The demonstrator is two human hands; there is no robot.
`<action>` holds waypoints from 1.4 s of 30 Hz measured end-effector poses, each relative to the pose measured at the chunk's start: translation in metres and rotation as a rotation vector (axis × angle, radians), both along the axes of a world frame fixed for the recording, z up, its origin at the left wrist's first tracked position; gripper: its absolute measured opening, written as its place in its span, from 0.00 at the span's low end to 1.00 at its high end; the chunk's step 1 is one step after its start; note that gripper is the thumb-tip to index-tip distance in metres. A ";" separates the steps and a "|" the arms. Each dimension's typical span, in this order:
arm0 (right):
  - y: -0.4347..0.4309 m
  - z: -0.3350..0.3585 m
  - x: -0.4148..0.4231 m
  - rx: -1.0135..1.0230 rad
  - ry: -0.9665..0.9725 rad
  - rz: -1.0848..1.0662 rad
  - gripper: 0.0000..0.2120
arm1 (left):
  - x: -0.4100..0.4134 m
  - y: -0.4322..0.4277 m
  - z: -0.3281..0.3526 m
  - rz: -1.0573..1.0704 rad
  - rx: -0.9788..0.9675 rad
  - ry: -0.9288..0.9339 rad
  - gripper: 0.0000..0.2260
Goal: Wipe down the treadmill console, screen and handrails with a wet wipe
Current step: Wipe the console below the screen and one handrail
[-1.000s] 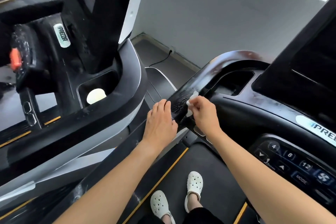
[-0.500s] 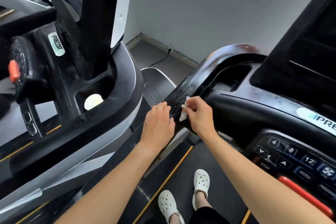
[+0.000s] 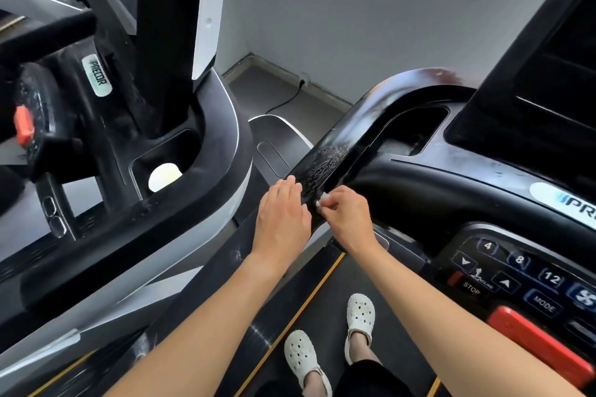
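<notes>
Head view: the wet wipe [image 3: 319, 202] is a small white wad, mostly hidden, showing only at the fingertips of the right hand [image 3: 346, 219], which pinches it closed against the near end of the left handrail [image 3: 325, 167]; that glossy black handrail carries a streaky wet smear along its top just beyond the wipe; the left hand [image 3: 282, 214] lies flat, fingers together and grasping nothing, palm down on the outer edge of the same handrail, just beside the right hand; the handrail curves up and right into the treadmill console [image 3: 451, 184], where a cup holder recess [image 3: 416, 129] sits beside the dark screen [image 3: 548, 87]; a white logo badge [image 3: 567, 203] lies on the console below the screen; nearer the person, at right, is the keypad [image 3: 519, 271] with numbers 4, 8, 12, arrow keys, STOP and MODE, and a red stop bar [image 3: 535, 342] below it; under the arms the black belt [image 3: 325, 316] with a yellow edge line carries two feet in white clogs [image 3: 360, 316]; to the left stands a second treadmill [image 3: 180, 203] with a white round object [image 3: 164, 176] in its cup holder and a red clip [image 3: 23, 124]; a black cable [image 3: 283, 100] runs across the grey floor to a wall socket [image 3: 303, 77].
</notes>
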State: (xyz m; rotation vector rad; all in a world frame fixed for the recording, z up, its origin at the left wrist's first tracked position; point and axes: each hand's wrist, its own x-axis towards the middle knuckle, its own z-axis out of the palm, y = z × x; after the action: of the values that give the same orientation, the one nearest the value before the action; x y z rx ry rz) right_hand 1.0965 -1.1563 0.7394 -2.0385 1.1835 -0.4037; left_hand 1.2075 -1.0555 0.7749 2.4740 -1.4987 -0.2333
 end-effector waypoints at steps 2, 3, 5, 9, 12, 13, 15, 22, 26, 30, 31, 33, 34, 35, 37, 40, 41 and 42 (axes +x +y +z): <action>-0.002 0.001 0.000 -0.012 0.027 0.057 0.02 | -0.001 0.000 0.000 0.004 0.007 0.001 0.21; -0.006 0.003 0.000 0.002 0.024 0.051 0.01 | -0.001 0.000 0.000 0.003 0.008 -0.003 0.21; -0.014 0.006 -0.003 0.018 0.008 -0.017 0.04 | 0.000 0.001 0.000 -0.003 0.009 -0.007 0.21; -0.025 0.005 -0.006 0.047 0.021 -0.153 0.06 | 0.001 0.003 0.000 -0.015 0.021 -0.012 0.21; -0.015 0.003 -0.004 -0.008 0.017 -0.079 0.04 | 0.001 0.002 -0.001 -0.012 0.024 -0.012 0.21; -0.011 0.000 -0.004 -0.051 0.033 -0.019 0.03 | 0.000 0.003 -0.002 -0.011 0.024 -0.013 0.21; -0.003 -0.004 -0.006 -0.141 0.076 0.094 0.03 | -0.001 0.002 -0.002 -0.007 0.030 -0.015 0.22; -0.015 0.003 -0.009 -0.167 0.092 0.145 0.04 | -0.001 0.002 -0.005 -0.010 0.037 -0.025 0.22; -0.022 -0.003 -0.007 -0.172 0.047 0.046 0.04 | -0.001 0.003 -0.006 -0.015 0.044 -0.031 0.22; -0.013 -0.007 -0.013 -0.301 0.079 0.155 0.04 | -0.001 0.003 -0.006 -0.014 0.049 -0.038 0.22; -0.010 -0.007 -0.014 -0.352 0.096 0.196 0.04 | -0.001 0.003 -0.006 -0.014 0.053 -0.039 0.23; -0.007 -0.005 -0.016 -0.458 0.129 0.296 0.03 | -0.001 0.003 -0.006 -0.014 0.054 -0.048 0.22; -0.007 -0.004 -0.017 -0.495 0.145 0.349 0.03 | -0.001 0.003 -0.006 -0.014 0.054 -0.055 0.22; -0.007 -0.003 -0.018 -0.518 0.157 0.396 0.03 | -0.002 0.003 -0.006 -0.014 0.057 -0.059 0.23; -0.010 -0.003 -0.019 -0.563 0.172 0.487 0.02 | -0.002 0.003 -0.007 -0.013 0.061 -0.056 0.23; -0.014 -0.004 -0.020 -0.609 0.198 0.621 0.02 | -0.003 0.003 -0.006 -0.012 0.055 -0.057 0.22; -0.017 -0.005 -0.021 -0.573 0.192 0.592 0.03 | -0.003 0.003 -0.006 -0.013 0.055 -0.055 0.22; -0.021 -0.005 -0.022 -0.493 0.169 0.502 0.03 | -0.002 0.003 -0.006 -0.014 0.053 -0.052 0.22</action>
State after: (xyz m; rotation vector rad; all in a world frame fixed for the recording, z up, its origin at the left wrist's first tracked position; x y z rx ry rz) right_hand 1.0742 -1.1777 0.7344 -2.7442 0.6555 -0.2942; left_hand 1.2053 -1.0525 0.7689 2.5299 -1.5503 -0.2159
